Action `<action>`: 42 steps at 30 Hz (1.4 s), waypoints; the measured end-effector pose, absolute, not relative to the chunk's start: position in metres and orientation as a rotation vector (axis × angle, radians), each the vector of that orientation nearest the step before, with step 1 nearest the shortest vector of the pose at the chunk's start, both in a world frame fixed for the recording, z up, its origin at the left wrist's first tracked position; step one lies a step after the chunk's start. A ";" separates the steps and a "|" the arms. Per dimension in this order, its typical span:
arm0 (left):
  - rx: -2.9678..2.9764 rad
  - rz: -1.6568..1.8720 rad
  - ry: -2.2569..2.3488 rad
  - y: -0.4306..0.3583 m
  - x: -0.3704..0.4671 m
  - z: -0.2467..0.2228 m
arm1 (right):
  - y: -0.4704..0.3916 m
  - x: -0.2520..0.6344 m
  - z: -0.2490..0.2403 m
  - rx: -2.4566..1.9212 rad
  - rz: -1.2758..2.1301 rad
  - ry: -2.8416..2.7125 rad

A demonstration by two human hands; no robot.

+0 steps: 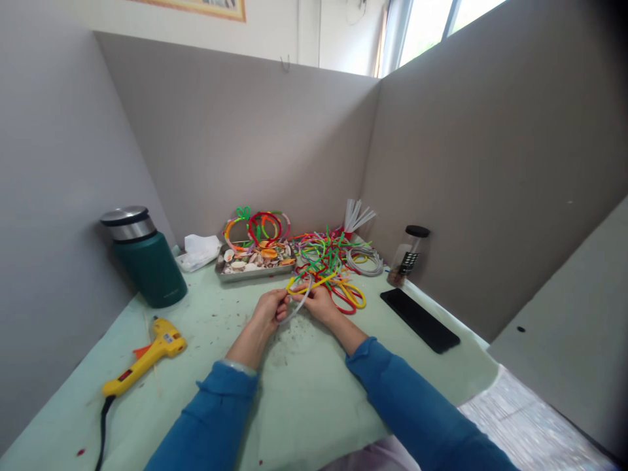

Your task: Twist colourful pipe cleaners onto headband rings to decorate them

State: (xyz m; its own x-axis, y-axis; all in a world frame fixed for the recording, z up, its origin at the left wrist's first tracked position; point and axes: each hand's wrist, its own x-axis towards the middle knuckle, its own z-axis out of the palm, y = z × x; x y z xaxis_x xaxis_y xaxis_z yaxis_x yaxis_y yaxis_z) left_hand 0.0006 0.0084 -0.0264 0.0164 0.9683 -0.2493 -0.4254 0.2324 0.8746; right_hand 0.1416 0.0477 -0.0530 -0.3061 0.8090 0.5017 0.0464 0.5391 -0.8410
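Over the middle of the table, my left hand point(271, 309) has its fingers closed in a pinch at the bent end of a thin yellow strand point(322, 280). My right hand point(318, 303) pinches the same strand just to the right, its fingers partly hidden. A translucent whitish tube point(296, 310) curves between both hands; I cannot tell which fingers grip it. Right behind them lies a tangled pile of coloured pipe cleaners point(324, 252), with red and yellow tubing loops point(357, 296) beside my right hand.
A metal tray point(255, 275) of shells with coloured rings point(265, 229) stands behind. At left are a green flask point(150, 268), tissues point(199, 252) and a yellow glue gun point(147, 360) with its cord. A jar point(407, 258), black phone-like slab point(419, 319) and grey coil point(364, 260) lie right.
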 end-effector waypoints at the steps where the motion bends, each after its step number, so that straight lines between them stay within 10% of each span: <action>1: 0.699 1.226 1.020 0.008 0.000 -0.026 | 0.047 0.142 -0.052 -0.705 0.901 -1.727; 42: 0.932 1.151 1.237 0.002 0.010 -0.022 | 0.046 0.141 -0.057 -0.872 0.757 -1.781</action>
